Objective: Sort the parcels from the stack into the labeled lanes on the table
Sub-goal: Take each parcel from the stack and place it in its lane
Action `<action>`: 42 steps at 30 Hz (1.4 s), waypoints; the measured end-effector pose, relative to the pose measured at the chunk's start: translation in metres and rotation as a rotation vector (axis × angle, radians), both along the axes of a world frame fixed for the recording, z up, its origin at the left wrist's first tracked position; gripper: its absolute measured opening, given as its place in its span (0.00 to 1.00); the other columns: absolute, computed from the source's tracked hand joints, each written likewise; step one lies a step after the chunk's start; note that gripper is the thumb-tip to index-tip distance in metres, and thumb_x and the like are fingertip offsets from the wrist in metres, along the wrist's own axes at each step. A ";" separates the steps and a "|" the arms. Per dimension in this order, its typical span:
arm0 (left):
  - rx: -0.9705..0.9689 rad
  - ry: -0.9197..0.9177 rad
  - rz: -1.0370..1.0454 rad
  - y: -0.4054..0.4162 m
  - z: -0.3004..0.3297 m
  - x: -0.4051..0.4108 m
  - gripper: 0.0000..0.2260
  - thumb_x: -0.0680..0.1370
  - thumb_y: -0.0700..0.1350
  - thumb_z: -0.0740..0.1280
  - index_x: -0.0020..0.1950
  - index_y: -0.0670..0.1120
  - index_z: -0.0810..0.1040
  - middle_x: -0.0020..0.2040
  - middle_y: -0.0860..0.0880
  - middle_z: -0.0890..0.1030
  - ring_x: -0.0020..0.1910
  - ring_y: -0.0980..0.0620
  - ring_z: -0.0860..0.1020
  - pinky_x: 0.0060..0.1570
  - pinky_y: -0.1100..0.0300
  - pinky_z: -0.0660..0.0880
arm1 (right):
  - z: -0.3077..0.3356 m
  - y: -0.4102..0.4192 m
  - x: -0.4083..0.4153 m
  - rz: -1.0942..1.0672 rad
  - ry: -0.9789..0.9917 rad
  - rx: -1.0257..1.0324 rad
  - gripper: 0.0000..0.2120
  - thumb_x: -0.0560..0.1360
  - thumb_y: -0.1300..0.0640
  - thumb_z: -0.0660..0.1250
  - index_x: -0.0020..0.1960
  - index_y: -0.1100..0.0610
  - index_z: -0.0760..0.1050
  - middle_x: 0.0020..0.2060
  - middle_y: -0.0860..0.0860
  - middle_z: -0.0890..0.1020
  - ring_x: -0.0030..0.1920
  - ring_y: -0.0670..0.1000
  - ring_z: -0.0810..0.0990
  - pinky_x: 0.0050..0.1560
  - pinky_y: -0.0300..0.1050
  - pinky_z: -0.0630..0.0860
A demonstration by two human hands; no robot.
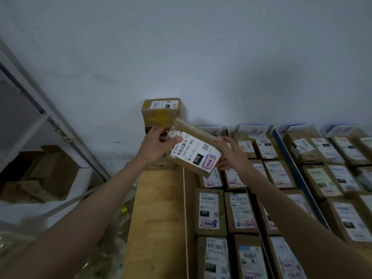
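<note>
Rows of labelled parcels [209,211] fill the tabletop's [157,218] right side. Above them, the left hand [156,144] and right hand [231,155] grip a tilted parcel [194,151] by its ends. The stack [161,111] stands at the far edge.

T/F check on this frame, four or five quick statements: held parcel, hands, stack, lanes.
1. Both hands hold the parcel. True: left hand, right hand.
2. Its black patch reads 010. False: 070.
3. The held parcel lies flat in a lane. False: it is tilted, above the table.
4. A stack box stands behind it by the wall. True.
5. The lanes hold no parcels. False: rows of labeled parcels lie there.
</note>
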State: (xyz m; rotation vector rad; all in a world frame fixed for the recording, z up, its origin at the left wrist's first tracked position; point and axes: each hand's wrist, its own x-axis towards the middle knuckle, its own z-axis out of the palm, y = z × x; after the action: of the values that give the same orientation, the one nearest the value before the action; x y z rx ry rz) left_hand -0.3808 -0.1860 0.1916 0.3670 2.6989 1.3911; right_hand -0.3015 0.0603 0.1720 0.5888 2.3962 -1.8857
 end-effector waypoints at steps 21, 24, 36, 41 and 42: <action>-0.587 0.082 -0.009 0.078 -0.043 0.131 0.31 0.79 0.67 0.47 0.73 0.49 0.70 0.72 0.46 0.70 0.69 0.45 0.71 0.63 0.45 0.72 | -0.062 0.067 0.165 0.227 -0.080 0.377 0.23 0.81 0.40 0.58 0.32 0.50 0.72 0.26 0.46 0.74 0.27 0.45 0.72 0.30 0.36 0.64; -0.666 0.161 -0.073 0.081 -0.053 0.158 0.24 0.83 0.60 0.51 0.70 0.48 0.72 0.68 0.46 0.73 0.65 0.46 0.73 0.63 0.46 0.71 | -0.065 0.075 0.183 0.082 -0.159 0.296 0.26 0.79 0.36 0.59 0.37 0.56 0.77 0.33 0.51 0.80 0.32 0.46 0.77 0.33 0.36 0.69; -0.789 0.242 -0.306 0.118 -0.085 0.232 0.27 0.83 0.61 0.49 0.74 0.47 0.68 0.73 0.47 0.69 0.71 0.47 0.69 0.71 0.51 0.63 | -0.063 0.107 0.287 -0.273 -0.234 0.195 0.28 0.74 0.31 0.63 0.53 0.56 0.81 0.46 0.51 0.85 0.46 0.49 0.85 0.51 0.50 0.83; -0.743 0.244 -0.410 0.158 -0.095 0.261 0.26 0.83 0.60 0.51 0.73 0.46 0.70 0.72 0.46 0.70 0.70 0.47 0.68 0.70 0.51 0.63 | -0.054 0.131 0.343 -0.361 -0.275 0.361 0.28 0.78 0.34 0.59 0.45 0.59 0.81 0.41 0.53 0.84 0.41 0.50 0.83 0.41 0.43 0.78; -0.727 0.245 -0.435 0.168 -0.095 0.267 0.26 0.83 0.60 0.51 0.73 0.47 0.70 0.72 0.46 0.70 0.70 0.47 0.69 0.70 0.51 0.64 | -0.052 0.138 0.353 -0.380 -0.293 0.389 0.29 0.78 0.34 0.59 0.43 0.59 0.81 0.40 0.54 0.84 0.41 0.51 0.82 0.41 0.44 0.77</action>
State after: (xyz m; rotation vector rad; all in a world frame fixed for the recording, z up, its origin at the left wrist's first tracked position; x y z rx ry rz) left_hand -0.1134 -0.0178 0.0964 1.0021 2.8177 0.2336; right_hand 0.0519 0.1983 0.1197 1.3239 2.5899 -1.2965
